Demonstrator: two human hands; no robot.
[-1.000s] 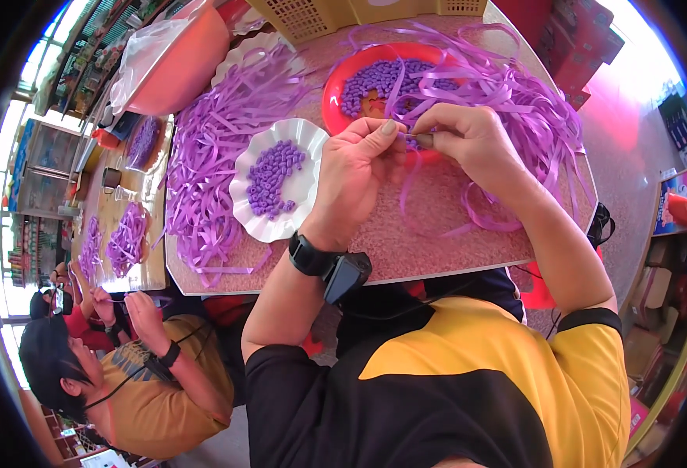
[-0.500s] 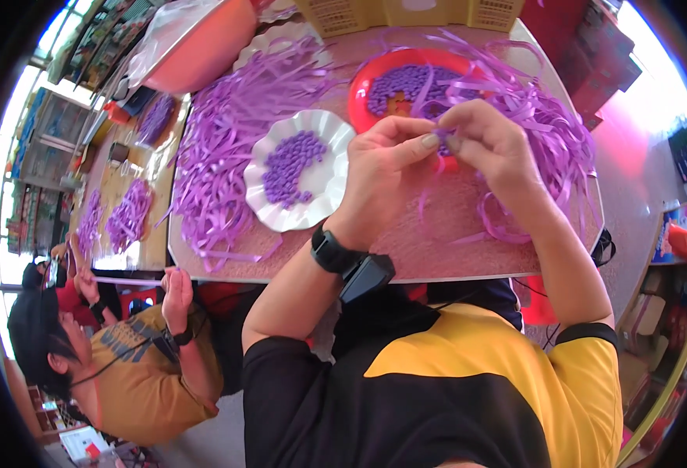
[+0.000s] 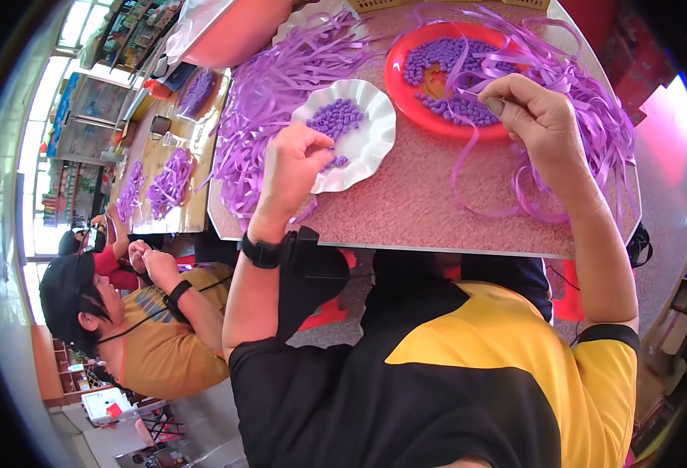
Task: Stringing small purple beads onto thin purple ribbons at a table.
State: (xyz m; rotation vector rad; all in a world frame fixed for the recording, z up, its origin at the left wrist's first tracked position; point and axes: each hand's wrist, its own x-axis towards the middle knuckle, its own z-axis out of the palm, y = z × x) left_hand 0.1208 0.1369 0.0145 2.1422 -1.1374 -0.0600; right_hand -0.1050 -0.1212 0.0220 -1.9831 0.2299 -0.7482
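My left hand (image 3: 297, 168) is over the left side of a white scalloped plate (image 3: 375, 148), thumb and fingers pinched together among small purple beads (image 3: 334, 118). Whatever sits between those fingertips is too small to make out. My right hand (image 3: 537, 117) is closed in a pinch at the right side of a red plate (image 3: 396, 90) that holds many purple beads (image 3: 445, 58). A loose purple ribbon (image 3: 462, 175) curls beside its fingertips. Whether the fingers grip a strand or a bead cannot be seen.
Purple ribbons lie in heaps left (image 3: 254, 129) and right (image 3: 593, 109) of the plates. A pink basin (image 3: 230, 35) and a yellow crate (image 3: 375, 4) stand at the back. To the left a co-worker (image 3: 164, 335) sits by another table (image 3: 195, 210) with ribbon bundles.
My hands, which met over the red plate's near edge, have parted. The left moved left to the white plate; the right moved slightly right. The view has shifted.
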